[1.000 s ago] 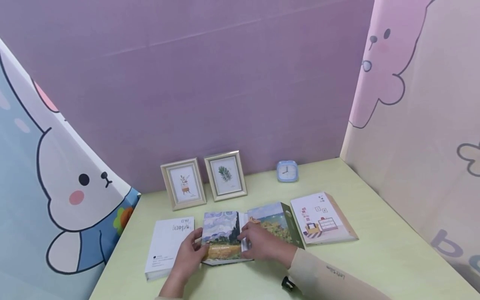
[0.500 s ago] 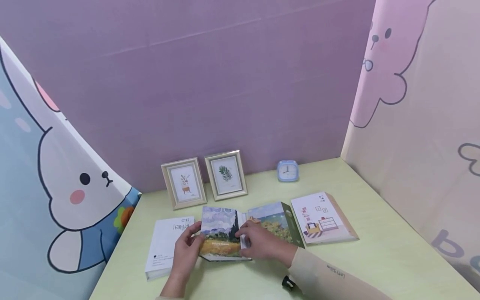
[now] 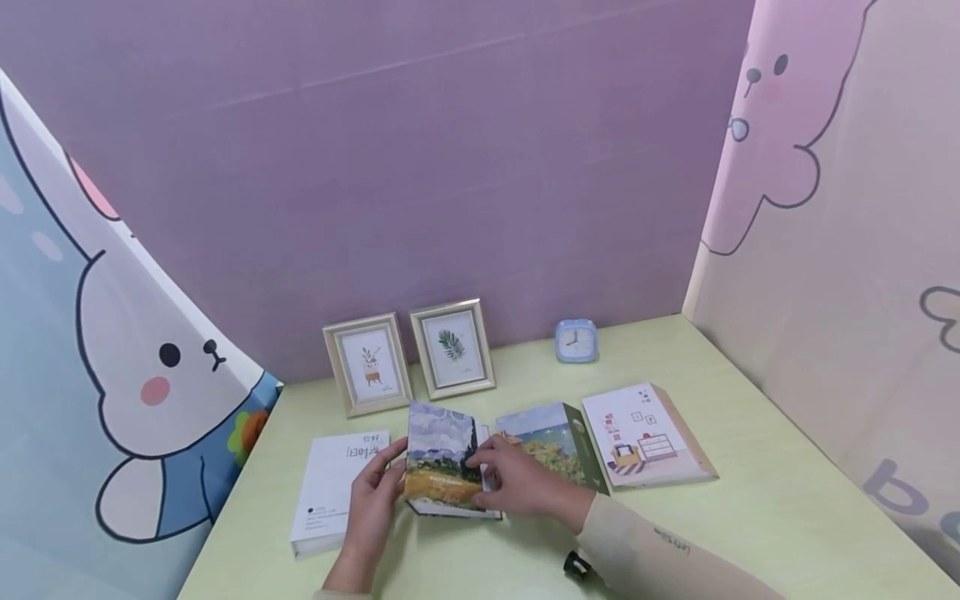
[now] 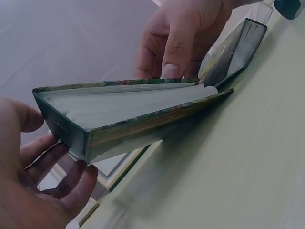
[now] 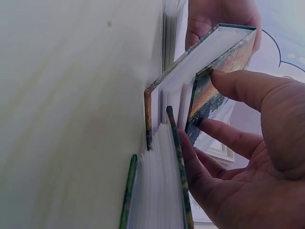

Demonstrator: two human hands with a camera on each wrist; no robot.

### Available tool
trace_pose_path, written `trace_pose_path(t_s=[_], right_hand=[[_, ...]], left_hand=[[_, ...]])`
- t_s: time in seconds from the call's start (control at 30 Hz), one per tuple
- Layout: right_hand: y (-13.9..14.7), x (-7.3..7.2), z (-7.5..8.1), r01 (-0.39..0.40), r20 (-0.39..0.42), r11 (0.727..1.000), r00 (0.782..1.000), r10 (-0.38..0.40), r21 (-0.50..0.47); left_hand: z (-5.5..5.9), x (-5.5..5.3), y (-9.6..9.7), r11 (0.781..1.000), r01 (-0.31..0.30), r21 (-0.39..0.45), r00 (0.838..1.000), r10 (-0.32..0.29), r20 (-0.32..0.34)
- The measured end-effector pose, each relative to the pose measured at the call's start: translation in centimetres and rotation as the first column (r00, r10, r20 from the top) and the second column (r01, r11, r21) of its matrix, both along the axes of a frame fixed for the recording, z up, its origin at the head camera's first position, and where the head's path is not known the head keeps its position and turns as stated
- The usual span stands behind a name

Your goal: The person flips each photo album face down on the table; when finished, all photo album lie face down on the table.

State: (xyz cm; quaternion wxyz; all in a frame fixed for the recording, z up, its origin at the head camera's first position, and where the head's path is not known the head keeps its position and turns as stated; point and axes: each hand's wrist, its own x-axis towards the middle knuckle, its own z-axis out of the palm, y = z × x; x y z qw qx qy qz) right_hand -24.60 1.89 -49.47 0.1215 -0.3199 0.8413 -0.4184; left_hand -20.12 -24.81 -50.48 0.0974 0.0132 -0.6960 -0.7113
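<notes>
A photo album (image 3: 442,462) with a painted landscape cover is tilted, its left, spine side raised off the table. My left hand (image 3: 375,492) holds that spine, thumb above and fingertips at its lower edge, as the left wrist view shows. At the album's right edge, my right hand (image 3: 513,479) grips the front cover (image 5: 224,81) with thumb and fingers. Just right of it, a second painted album (image 3: 547,437) with a dark green spine lies partly hidden behind the right hand. White page edges (image 4: 128,102) show between the covers.
A white book (image 3: 330,492) lies at left, and an album with a furniture drawing (image 3: 641,437) at right. Two picture frames (image 3: 367,365) and a blue clock (image 3: 576,342) stand at the back. A small black object (image 3: 576,565) is by the right sleeve.
The photo album's spine side has risen, tilting it more steeply. My left hand has shifted slightly with it; the right hand has moved a little left.
</notes>
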Motion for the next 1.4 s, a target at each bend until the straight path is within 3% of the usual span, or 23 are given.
trace_pose_path(t_s=[0.2,0.43,0.57,0.83,1.03,1.27,1.4], right_hand=[[0.1,-0.2,0.1,-0.012,0.016,0.999,1.000,0.013,-0.029],[0.0,-0.4,0.1,-0.034,0.068,0.995,0.997,0.040,-0.097],[-0.2,-0.4,0.2,-0.046,0.052,0.989,0.997,0.053,-0.142],[-0.5,-0.3,0.0,-0.064,0.046,0.965,0.996,0.078,-0.254],[-0.5,-0.1,0.1,-0.083,0.078,0.947,0.991,0.113,-0.310],[-0.3,0.2,0.6,-0.087,0.135,0.933,0.981,0.142,-0.350],[-0.2,0.1,0.9,-0.063,0.155,0.928,0.980,0.128,-0.366]], left_hand=[[0.3,0.1,0.3,0.986,0.116,0.122,0.993,-0.113,-0.030],[0.4,0.3,0.4,0.978,0.144,0.149,0.989,-0.138,-0.052],[0.2,0.4,0.5,0.971,0.181,0.157,0.982,-0.169,-0.087],[-0.2,0.4,0.6,0.950,0.276,0.148,0.953,-0.251,-0.168],[-0.6,0.3,0.5,0.930,0.350,0.110,0.919,-0.317,-0.236],[-0.3,0.3,0.9,0.926,0.369,0.074,0.920,-0.353,-0.170],[-0.3,0.4,0.9,0.915,0.397,0.074,0.908,-0.379,-0.177]])
